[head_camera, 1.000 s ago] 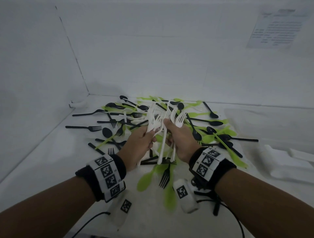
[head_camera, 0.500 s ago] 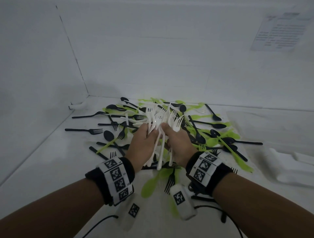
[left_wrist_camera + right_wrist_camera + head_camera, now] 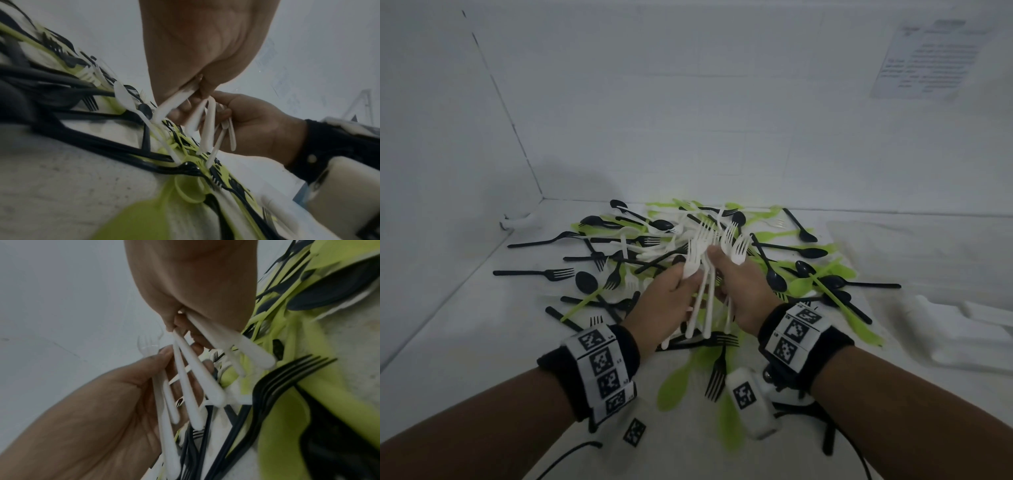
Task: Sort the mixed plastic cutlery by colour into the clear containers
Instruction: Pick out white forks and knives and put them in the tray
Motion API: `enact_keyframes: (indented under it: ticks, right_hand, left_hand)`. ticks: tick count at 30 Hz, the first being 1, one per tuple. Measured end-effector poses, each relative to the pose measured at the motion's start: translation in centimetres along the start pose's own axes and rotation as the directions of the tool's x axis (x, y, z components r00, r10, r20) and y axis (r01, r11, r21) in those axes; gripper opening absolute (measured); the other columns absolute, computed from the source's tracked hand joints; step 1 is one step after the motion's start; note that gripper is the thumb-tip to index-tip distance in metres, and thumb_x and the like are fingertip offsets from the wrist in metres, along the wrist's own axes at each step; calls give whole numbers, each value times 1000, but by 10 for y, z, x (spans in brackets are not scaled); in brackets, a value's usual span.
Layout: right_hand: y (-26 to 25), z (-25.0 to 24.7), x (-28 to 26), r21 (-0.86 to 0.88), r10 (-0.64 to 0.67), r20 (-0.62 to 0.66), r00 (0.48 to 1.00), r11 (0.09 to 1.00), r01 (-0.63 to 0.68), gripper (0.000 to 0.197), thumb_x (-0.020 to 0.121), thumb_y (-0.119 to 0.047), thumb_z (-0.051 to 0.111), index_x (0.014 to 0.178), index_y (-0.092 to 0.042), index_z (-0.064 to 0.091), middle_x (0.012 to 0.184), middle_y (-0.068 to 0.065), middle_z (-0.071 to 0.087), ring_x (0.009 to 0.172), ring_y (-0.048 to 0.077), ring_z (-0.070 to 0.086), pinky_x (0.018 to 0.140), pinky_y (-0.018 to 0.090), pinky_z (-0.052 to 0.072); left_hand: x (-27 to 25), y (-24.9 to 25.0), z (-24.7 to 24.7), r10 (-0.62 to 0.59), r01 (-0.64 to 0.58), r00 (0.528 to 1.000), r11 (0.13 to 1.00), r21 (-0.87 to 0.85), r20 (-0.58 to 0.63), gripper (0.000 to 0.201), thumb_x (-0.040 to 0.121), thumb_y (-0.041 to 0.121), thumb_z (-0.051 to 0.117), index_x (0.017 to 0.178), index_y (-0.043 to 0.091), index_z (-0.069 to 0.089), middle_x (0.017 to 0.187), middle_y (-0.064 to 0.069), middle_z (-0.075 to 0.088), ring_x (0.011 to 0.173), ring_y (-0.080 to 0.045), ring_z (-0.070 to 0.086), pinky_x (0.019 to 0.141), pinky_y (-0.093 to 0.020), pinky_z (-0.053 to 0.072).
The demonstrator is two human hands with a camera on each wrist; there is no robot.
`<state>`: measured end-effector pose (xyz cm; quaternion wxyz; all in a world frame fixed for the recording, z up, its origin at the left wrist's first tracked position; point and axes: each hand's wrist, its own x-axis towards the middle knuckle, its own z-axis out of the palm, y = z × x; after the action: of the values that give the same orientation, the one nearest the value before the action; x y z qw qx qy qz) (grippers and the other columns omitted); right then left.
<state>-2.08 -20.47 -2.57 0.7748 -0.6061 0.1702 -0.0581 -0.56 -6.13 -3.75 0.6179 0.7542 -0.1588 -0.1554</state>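
Black wristbands (image 3: pixel 804 337) with white square-code tags, black cables (image 3: pixel 571 455)

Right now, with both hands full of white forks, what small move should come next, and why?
Probably gather the white forks into one hand: left hand and right hand each grip some, handles splayed, above the black and green cutlery pile.

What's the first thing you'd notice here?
Two hands, left hand and right hand, grip a bunch of white forks in the middle. Under them a messy pile of black cutlery and green cutlery covers the white table.
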Motion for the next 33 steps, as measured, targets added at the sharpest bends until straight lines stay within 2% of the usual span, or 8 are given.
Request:
enact_keyframes:
  ticks: [3, 5, 11, 16, 22, 26, 30, 33]
  right_hand:
    - [-2, -4, 5, 28, 0, -53, 999, 1000, 1, 30, 97, -37, 69, 88, -9, 64, 63, 2, 54, 46, 13, 47, 46, 25, 40]
    - [-5, -2, 5, 38, -23, -56, 998, 999, 25, 30, 96, -37, 71, 87, -11, 61, 59, -1, 45, 45, 13, 38, 43, 25, 36]
    - [-9, 10, -3, 49, -95, -17, 995, 994, 96, 34, 97, -34, 70, 71, -16, 57, 53, -6, 45, 42, 8, 40, 45, 24, 37]
    - [-5, 16, -11, 39, -132, 49, 990, 991, 130, 28, 102, -28, 62, 79, -14, 62, 49, -12, 55, 40, 0, 49, 43, 16, 39]
    - [3, 24, -9, 44, -131, 4, 991, 990, 131, 26, 103, -23, 60, 103, 0, 72, 73, 1, 73, 60, 9, 68, 50, 20, 50]
    - [0, 25, -11, 73, -125, 18, 992, 990, 124, 24, 104, -25, 59, 98, -3, 66, 63, -8, 67, 49, 1, 60, 45, 15, 44]
    - [-1, 29, -13, 107, -146, 47, 988, 984, 140, 24, 104, -22, 59, 83, -11, 62, 48, -12, 56, 39, -1, 51, 42, 14, 41]
    - [6, 36, -12, 74, -175, 27, 984, 982, 172, 22, 103, -24, 60, 86, -11, 65, 55, -10, 62, 48, 3, 59, 47, 17, 46]
  left_hand:
    - [1, 1, -3, 13, -11, 998, 999, 33, -60, 24, 109, 39, 44, 121, 32, 64, 97, 6, 72, 84, -12, 69, 80, -35, 56]
    - [4, 5, -7, 42, -28, 991, 994, 105, -130, 24, 108, 41, 44, 119, 32, 64, 102, 8, 71, 91, -10, 67, 85, -31, 52]
    - [16, 9, -6, -65, 78, 983, 995, 69, -170, 54, 96, 52, 32, 115, 9, 58, 115, -17, 62, 109, -33, 61, 101, -54, 48]
    - [14, 12, 0, -46, 56, 975, 998, 43, -218, 36, 103, 37, 36, 112, 16, 63, 109, -12, 68, 104, -29, 66, 97, -54, 53]
    - [6, 16, 1, -11, -2, 992, 995, -102, -129, 26, 109, 23, 45, 107, 27, 71, 102, 1, 75, 96, -15, 72, 80, -29, 58]
    - [-2, 8, -14, -66, 59, 995, 993, -101, -70, 29, 108, 26, 47, 111, 21, 75, 113, -12, 72, 110, -32, 66, 100, -49, 52]
    - [-6, 8, -32, -198, 203, 978, 974, -96, 63, 30, 106, 10, 45, 113, 9, 75, 99, -7, 73, 93, -23, 66, 91, -38, 54]
    - [-7, 12, -42, -213, 222, 962, 974, -39, 173, 30, 105, 11, 45, 118, 5, 71, 105, -11, 70, 97, -22, 63, 102, -43, 50]
